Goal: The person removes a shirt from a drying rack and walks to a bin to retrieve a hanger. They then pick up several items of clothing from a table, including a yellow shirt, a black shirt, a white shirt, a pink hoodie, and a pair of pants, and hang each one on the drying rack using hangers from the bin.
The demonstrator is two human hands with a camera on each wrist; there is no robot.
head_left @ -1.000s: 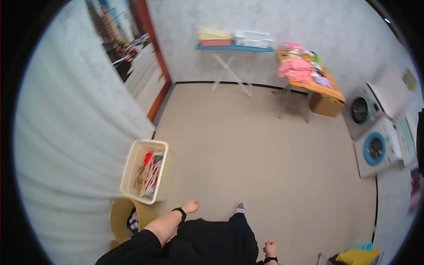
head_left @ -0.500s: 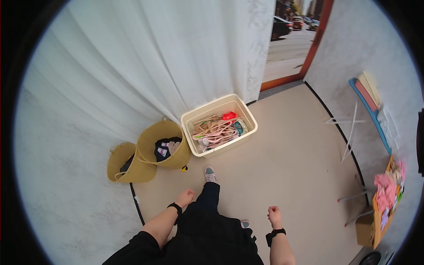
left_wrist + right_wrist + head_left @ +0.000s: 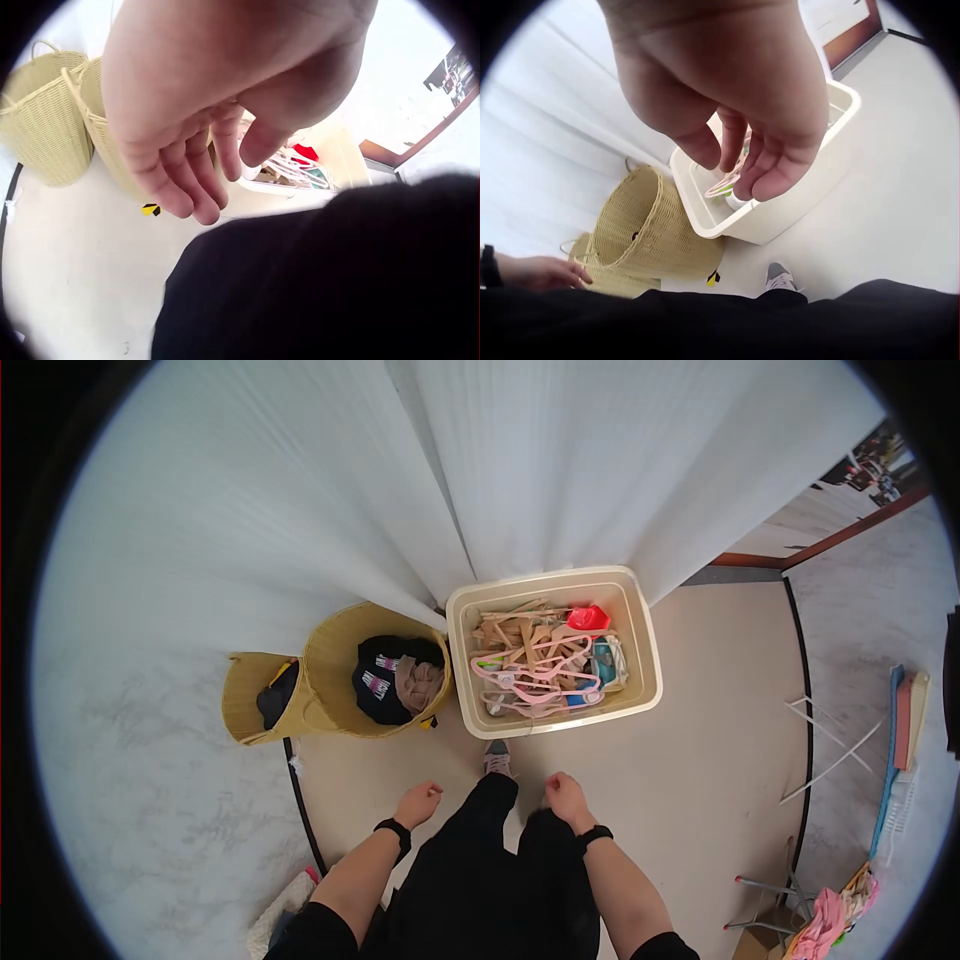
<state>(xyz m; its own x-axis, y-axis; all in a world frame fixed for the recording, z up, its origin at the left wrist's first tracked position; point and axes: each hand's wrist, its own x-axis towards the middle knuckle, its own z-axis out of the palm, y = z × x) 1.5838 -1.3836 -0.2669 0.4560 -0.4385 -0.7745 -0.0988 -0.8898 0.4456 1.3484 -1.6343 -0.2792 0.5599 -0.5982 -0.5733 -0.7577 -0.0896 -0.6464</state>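
Observation:
My left hand (image 3: 418, 804) hangs in front of the body with loosely bent fingers and nothing in them, as the left wrist view shows. On the other side my right hand (image 3: 566, 800) is held low over the leg, its fingers relaxed and bare in the right wrist view. Ahead of both stands a cream plastic tub (image 3: 642, 695). Inside it lie pink hangers (image 3: 535, 682), wooden hangers (image 3: 520, 632), a red plastic piece (image 3: 589, 619) and some bottles. Left of the tub, a large wicker basket (image 3: 325, 650) contains dark and beige clothes (image 3: 378, 680).
A smaller wicker basket (image 3: 238, 695) with a dark cloth stands at far left. White curtains (image 3: 540, 470) hang behind the tub. At right are an ironing board (image 3: 884, 805) and a table end with pink clothes (image 3: 825, 925). Light cloth (image 3: 280, 908) shows at lower left.
The view has turned left and come nearer to the tub and wicker baskets, which now lie straight ahead. The washing machines have left view. My right hand has moved inward; both hands stay without anything.

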